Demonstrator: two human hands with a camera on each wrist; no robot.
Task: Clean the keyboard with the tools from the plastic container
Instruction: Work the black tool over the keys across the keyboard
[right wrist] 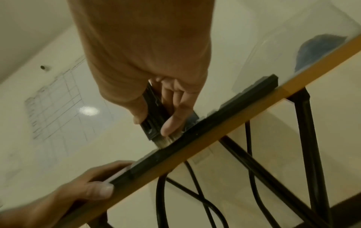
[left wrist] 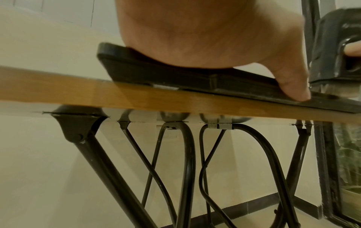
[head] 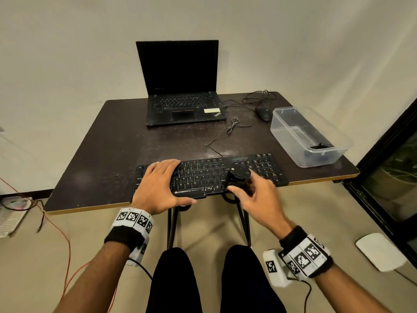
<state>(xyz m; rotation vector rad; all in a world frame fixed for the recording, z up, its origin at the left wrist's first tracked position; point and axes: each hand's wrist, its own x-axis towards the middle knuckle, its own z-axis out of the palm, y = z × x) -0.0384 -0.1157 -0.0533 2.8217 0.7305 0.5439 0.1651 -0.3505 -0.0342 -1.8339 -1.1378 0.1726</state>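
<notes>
A black keyboard (head: 209, 175) lies along the table's near edge, overhanging it slightly. My left hand (head: 160, 184) lies flat on its left half, fingers straight, thumb (left wrist: 293, 86) against the front rim. My right hand (head: 250, 188) grips a black brush (head: 239, 177) over the keys right of centre. In the right wrist view the brush's (right wrist: 154, 117) pale bristles touch the keyboard (right wrist: 215, 123). The clear plastic container (head: 309, 134) stands at the table's right side with a dark item and something blue inside.
An open black laptop (head: 182, 86) sits at the back of the dark table (head: 108, 154). A black mouse (head: 264, 112) and tangled cables lie between laptop and container. Metal table legs and my knees are below the near edge. A dark door frame stands to the right.
</notes>
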